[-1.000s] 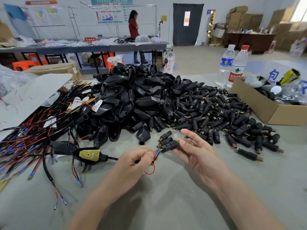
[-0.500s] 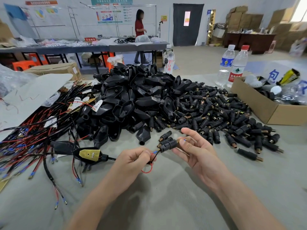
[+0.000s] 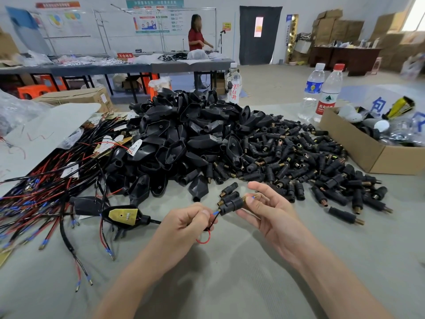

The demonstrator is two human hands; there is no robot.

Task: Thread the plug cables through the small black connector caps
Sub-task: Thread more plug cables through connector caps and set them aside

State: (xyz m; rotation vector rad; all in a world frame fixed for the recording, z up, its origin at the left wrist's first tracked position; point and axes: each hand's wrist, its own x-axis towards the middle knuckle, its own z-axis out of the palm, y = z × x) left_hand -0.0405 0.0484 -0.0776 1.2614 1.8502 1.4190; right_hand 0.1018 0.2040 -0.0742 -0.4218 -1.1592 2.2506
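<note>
My right hand (image 3: 270, 211) holds a small black connector cap (image 3: 231, 204) between thumb and fingers, brass end pointing right, where a blue wire tip pokes out. My left hand (image 3: 184, 223) pinches the thin cable (image 3: 212, 217) just left of the cap; its blue-sleeved tip sits at the cap's left opening. A red loop of wire (image 3: 203, 238) hangs under the left hand. The cable runs back to a black plug housing (image 3: 123, 216) with a yellow board, lying on the table to the left. Two more caps (image 3: 230, 192) lie just behind the held one.
A big heap of black plug shells (image 3: 184, 139) and a spread of small caps (image 3: 299, 157) fill the table's middle and right. Red and black cables (image 3: 41, 192) lie at the left. A cardboard box (image 3: 368, 146) and two water bottles (image 3: 322, 90) stand at the right. A person stands at a far table.
My left hand has shifted slightly right, bringing the cable tip to the cap's left opening. A blue tip now shows past the brass end. The person in the background walked right.
</note>
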